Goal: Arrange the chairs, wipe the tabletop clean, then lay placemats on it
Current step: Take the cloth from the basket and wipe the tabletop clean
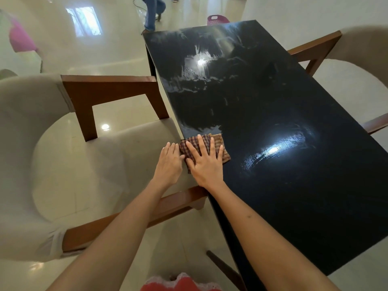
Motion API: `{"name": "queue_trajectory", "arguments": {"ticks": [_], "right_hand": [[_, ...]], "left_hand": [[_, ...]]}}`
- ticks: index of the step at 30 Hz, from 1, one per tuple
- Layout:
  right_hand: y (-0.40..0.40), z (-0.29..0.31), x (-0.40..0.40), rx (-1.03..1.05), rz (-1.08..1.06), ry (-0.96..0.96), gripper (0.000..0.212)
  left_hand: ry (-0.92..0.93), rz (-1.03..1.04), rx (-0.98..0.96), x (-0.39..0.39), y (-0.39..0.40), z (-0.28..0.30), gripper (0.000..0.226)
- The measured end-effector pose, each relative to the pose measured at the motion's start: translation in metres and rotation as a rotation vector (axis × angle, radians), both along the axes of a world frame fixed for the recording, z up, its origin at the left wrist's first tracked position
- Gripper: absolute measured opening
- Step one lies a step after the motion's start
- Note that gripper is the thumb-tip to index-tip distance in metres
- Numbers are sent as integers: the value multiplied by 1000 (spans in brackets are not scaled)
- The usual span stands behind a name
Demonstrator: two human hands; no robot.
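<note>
Counter (273, 127): dark top, wet streaks across far half, so you're mid-wipe; a chair (63, 164) sits at each long side, no placemats in view yet. Checked cloth (204, 143) lies at the left edge. Your right hand (206, 162) presses it flat, fingers (201, 143) spread, not gripping. Left hand (169, 162) rests open beside it, touching the cloth's edge

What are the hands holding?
Nothing is gripped. The right hand presses flat on the checked cloth at the table edge; the left hand touches its side.
</note>
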State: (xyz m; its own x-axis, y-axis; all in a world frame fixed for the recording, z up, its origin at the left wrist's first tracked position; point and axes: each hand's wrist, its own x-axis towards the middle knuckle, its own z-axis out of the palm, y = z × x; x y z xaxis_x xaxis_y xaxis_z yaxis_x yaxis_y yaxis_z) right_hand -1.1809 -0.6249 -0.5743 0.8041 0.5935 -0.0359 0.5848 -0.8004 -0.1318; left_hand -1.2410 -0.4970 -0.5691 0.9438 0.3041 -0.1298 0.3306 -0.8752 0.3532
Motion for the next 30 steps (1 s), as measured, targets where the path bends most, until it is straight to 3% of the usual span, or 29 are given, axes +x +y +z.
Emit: {"name": "queue_trajectory", "arguments": {"ticks": [5,16,23,30], "right_hand": [[-3,0,21,-14,23,19,52],[34,5,67,37,-311,114,60],[73,13,52,-43,79,51,68],[64,15,25,-223,406,-54,29]], "left_hand": [[-22,-7,11,7,3,2,51],[10,12,-15,-5,20,-3,52],[10,39,-14,-17,23,-9,53],[-1,106,-52,-26,16,-4,50]]}}
